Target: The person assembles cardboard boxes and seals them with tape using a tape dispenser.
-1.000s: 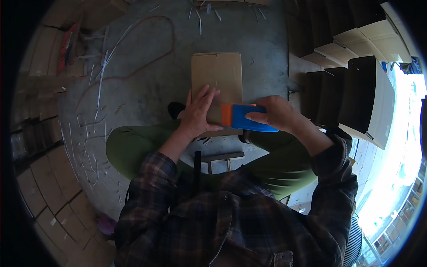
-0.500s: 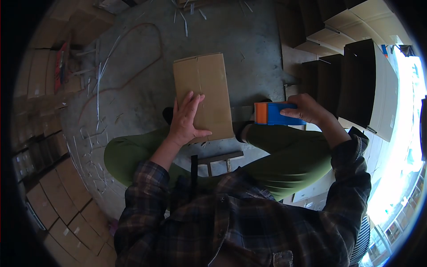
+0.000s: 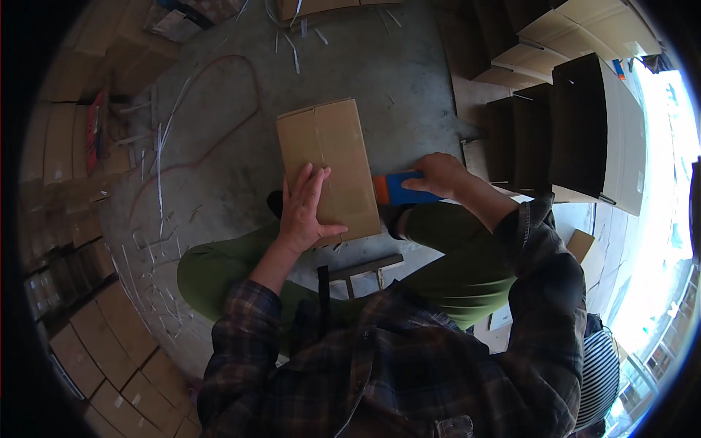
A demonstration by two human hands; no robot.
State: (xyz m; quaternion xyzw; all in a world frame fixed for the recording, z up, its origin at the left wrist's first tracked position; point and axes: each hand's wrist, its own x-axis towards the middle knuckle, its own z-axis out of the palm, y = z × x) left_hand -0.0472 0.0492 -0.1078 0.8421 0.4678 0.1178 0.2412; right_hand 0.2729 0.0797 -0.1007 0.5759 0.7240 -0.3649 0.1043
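Observation:
A closed brown cardboard box (image 3: 339, 146) stands between my knees, slightly tilted in view. My left hand (image 3: 301, 210) lies flat on its top near the left edge, fingers spread. A blue and orange tool (image 3: 401, 188) is in my right hand (image 3: 438, 177), its orange end at the right side of the box. My right fingers are wrapped round the blue part, with the thumb along it. Whether the orange end touches the box is hard to tell.
Stacked cartons (image 3: 117, 358) line the left side. Open dark-sided boxes (image 3: 580, 131) stand at the right. White strap scraps (image 3: 159, 171) and a reddish hose (image 3: 257, 87) lie on the concrete floor. A small wooden frame (image 3: 365, 269) sits between my legs.
My right hand has moved left with the blue and orange tool, from a gap away up to the box's right side. My left hand stays on the box. The view has shifted slightly.

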